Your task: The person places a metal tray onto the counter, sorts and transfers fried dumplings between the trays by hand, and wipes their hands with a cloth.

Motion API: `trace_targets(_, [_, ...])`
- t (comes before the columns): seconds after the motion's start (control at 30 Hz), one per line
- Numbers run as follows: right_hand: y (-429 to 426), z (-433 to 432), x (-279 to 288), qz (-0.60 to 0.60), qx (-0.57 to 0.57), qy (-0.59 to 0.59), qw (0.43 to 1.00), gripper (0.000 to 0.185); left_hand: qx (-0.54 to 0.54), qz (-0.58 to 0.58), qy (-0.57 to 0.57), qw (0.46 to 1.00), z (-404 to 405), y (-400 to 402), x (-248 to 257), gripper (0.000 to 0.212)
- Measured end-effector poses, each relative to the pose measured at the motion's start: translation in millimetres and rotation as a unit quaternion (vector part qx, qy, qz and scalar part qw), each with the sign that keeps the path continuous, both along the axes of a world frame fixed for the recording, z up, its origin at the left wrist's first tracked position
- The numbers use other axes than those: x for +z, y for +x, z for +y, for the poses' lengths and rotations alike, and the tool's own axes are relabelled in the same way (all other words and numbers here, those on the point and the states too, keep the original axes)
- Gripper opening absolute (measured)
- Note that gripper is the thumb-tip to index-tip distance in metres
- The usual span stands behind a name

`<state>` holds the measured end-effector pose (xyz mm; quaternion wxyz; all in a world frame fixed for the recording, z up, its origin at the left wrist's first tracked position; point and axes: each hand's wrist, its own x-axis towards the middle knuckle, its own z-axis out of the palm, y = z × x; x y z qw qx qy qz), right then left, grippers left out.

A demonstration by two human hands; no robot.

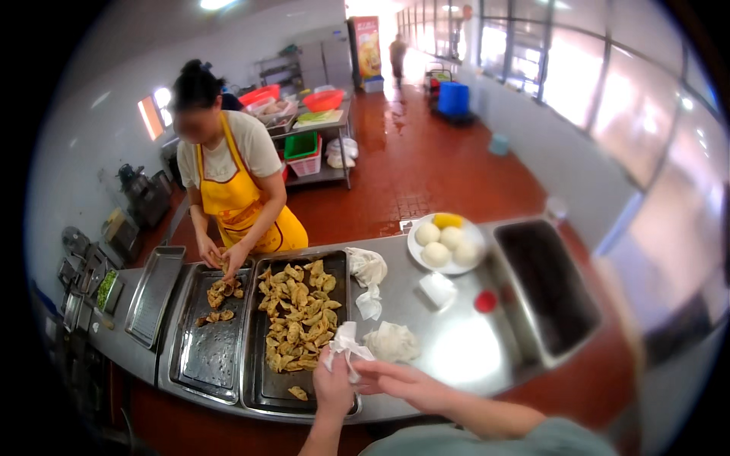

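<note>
A crumpled white paper tissue (347, 343) is in my left hand (332, 381), its ends sticking up above the fingers. My right hand (399, 381) lies against it from the right, fingers extended and touching the tissue or the left hand. Both are over the right edge of a dark metal tray (274, 393) full of browned, fried dumplings (299, 319). One dumpling (297, 393) lies apart near the tray's front. Just beyond my right hand a crumpled off-white cloth (392, 342) rests on the steel counter (450, 353).
Across the counter a co-worker in a yellow apron (234, 199) handles food above a second tray (208, 365). A plate of white buns (436, 255), a white tissue pack (438, 290), a red round object (485, 301) and a sink basin (547, 285) are at the right.
</note>
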<state>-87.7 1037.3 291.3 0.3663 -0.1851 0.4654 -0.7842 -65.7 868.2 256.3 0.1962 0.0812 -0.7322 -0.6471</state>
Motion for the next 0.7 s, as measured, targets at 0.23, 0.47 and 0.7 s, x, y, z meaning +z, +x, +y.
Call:
trace_targets(0.23, [-17, 60, -31, -0.042, -0.045, 0.137, 0.989, 0.038, -0.079, -0.060, 0.284, 0.954, -28, 16, 41, 0.031])
trace_targets(0.47, [-5, 40, -34, -0.187, -0.019, -0.098, 0.977, 0.076, -0.200, 0.059, -0.153, 0.966, 21, -1, 39, 0.041])
trace_targets(0.7, [-6, 27, -25, -0.145, -0.132, 0.105, 0.975, 0.037, -0.177, 0.066, -0.210, 0.959, 22, 22, 31, 0.057])
